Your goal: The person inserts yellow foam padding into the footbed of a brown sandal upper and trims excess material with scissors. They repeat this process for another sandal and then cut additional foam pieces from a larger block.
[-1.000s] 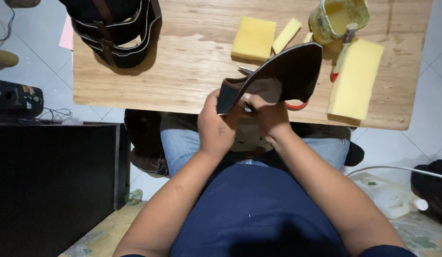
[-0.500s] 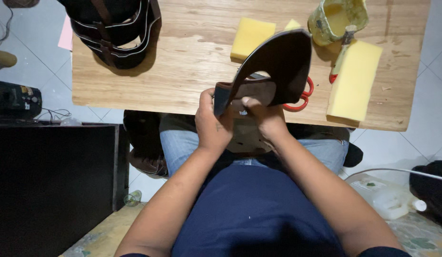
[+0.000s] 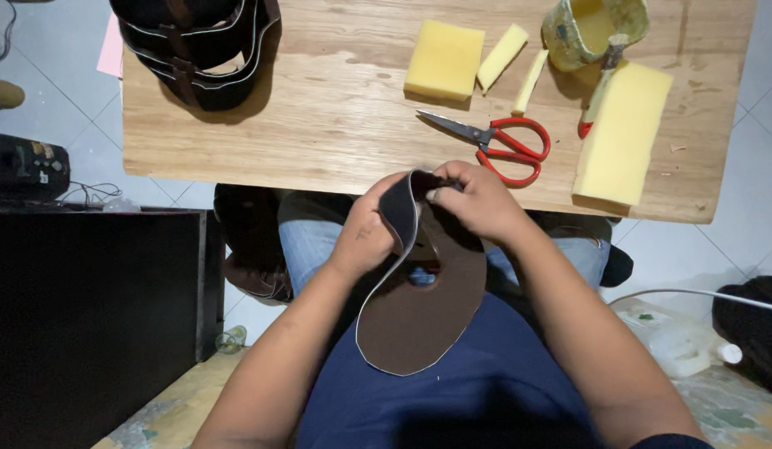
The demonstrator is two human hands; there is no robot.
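We see both hands closed on a brown leather piece (image 3: 419,320), a flat, rounded cut-out with a pale edge and a hole near its middle, held over the lap just off the near edge of the tabletop (image 3: 319,108). The left hand (image 3: 367,237) has its fingers curled shut around the piece's upper left edge, thumb pressing the folded part. The right hand (image 3: 477,199) pinches the top of the same piece, fingertips drawn together on the bent-over flap, so the leather curls between the two hands. The lower, wider end of the piece hangs down against the dark blue shirt.

On the tabletop, just beyond the right hand, lie red-handled scissors (image 3: 494,141), blades closed and pointing left. Near the right edge rests a long yellow sponge block (image 3: 623,133); a squarer yellow sponge (image 3: 444,60) and two thin sponge strips (image 3: 502,56) sit toward the far edge. A glue-stained pot (image 3: 589,25) with a brush in it stands at the far right corner. Dark strapped sandals (image 3: 199,46) are stacked at the far left corner.
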